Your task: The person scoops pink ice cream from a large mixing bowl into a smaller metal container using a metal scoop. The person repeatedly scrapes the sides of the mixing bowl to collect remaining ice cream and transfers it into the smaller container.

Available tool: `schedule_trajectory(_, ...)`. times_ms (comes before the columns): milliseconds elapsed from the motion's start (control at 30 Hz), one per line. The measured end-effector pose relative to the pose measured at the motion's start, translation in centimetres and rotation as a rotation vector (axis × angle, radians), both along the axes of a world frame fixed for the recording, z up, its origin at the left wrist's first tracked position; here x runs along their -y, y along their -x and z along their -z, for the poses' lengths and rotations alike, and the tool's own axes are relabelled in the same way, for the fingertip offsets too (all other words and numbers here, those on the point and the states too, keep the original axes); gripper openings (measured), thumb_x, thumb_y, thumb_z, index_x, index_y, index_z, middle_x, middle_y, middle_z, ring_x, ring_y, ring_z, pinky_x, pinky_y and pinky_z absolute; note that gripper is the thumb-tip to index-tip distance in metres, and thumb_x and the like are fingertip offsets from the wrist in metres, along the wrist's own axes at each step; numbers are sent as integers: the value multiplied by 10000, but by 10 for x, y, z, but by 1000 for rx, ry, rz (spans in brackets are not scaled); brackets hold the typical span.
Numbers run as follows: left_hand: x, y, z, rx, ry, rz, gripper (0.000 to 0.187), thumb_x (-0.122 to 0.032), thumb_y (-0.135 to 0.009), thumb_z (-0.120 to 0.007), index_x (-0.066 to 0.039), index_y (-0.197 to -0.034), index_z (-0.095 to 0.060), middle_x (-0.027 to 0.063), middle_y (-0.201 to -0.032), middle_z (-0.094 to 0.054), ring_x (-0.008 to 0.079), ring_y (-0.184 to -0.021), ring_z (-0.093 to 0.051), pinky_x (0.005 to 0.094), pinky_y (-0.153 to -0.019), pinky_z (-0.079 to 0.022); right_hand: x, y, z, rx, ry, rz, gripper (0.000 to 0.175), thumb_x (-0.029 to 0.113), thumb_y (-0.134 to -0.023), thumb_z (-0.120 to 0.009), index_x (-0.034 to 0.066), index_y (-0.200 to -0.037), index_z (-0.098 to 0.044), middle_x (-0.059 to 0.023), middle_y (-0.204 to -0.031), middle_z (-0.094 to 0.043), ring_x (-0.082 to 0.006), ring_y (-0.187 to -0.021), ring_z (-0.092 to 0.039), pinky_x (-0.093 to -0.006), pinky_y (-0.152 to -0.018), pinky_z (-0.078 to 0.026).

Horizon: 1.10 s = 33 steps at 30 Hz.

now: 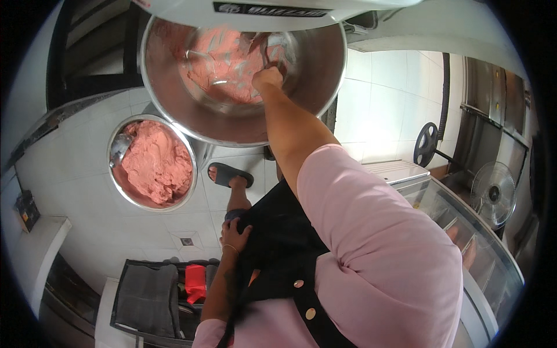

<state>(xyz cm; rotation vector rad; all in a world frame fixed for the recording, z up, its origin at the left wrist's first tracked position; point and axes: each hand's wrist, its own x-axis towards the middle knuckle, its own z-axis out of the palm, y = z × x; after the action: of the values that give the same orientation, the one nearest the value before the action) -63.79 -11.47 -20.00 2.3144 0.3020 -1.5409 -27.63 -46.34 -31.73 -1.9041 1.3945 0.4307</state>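
Observation:
My right hand (268, 79) reaches down into a large stainless-steel mixer bowl (222, 124). Its fingers are closed around what looks like a metal tool (265, 51), whose far end is hard to make out. Sticky pink paste (217, 65) coats the bowl's bottom in smears, with bare metal showing through. My left hand (235, 235) rests on my thigh, fingers spread, holding nothing. On the floor, left of the mixer, a smaller steel bowl (114, 182) contains a big mound of pink paste (159, 158). A metal scoop (122, 145) lies against that bowl's inner wall.
The white mixer head (278, 17) overhangs the large bowl's far side. A black handwheel (425, 144), a fan (494, 195) and a glass-topped display case (461, 226) are at right. Lower left is a dark crate (122, 300) holding grey cloths (145, 296) and a red item (196, 283).

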Motion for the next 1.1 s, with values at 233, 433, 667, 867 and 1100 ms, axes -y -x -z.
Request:
schedule_trajectory(233, -23, 30, -2, 12, 145, 69, 763, -660, -825, -734, -231, -1433, -560, 194, -1512, -456, 396, -1421, -431, 595, -1107, -402, 6, 6, -41, 7, -50, 136, 356, 155, -902, -652, -30, -1207, -669, -269, -1305, -651, -399, -1243, -633, -432, -1027, -534)
schedule_trajectory(433, -17, 39, 9, 25, 62, 86, 747, -665, -827, -729, -271, -1435, -549, 174, -1508, -457, 386, -1421, -434, 611, -1096, -406, 0, 1, -6, -44, -110, -149, 372, 162, -914, -635, -17, -1239, -658, -246, -1323, -652, -387, -1263, -625, -438, -1034, -528)
schedule_trajectory(667, -7, 37, 18, -2, 60, 120, 739, -677, -826, -722, -288, -1431, -552, 154, -1505, -458, 381, -1419, -434, 617, -1093, -405, 13, -9, 29, -95, -137, -432, 426, 171, -930, -610, -17, -1312, -616, -253, -1316, -652, -369, -1239, -641, -429, -1000, -545)
schedule_trajectory(867, -11, 46, 23, 48, 63, 134, 737, -674, -826, -724, -273, -1422, -558, 156, -1485, -471, 385, -1398, -449, 609, -1083, -418, 57, -18, 37, 1, -422, -522, 455, 128, -940, -578, 31, -1384, -592, -218, -875, -718, -306, -746, -704, -429, -650, -549)
schedule_trajectory(1100, -10, 47, 24, 75, 134, 107, 678, -569, -851, -751, -239, -1410, -558, 209, -1421, -515, 419, -1320, -509, 557, -1062, -462, 66, -18, 24, 123, -717, -41, 461, 99, -981, -499, 150, -1428, -600, -10, -574, -411, -118, -457, -369, -342, -409, -301)
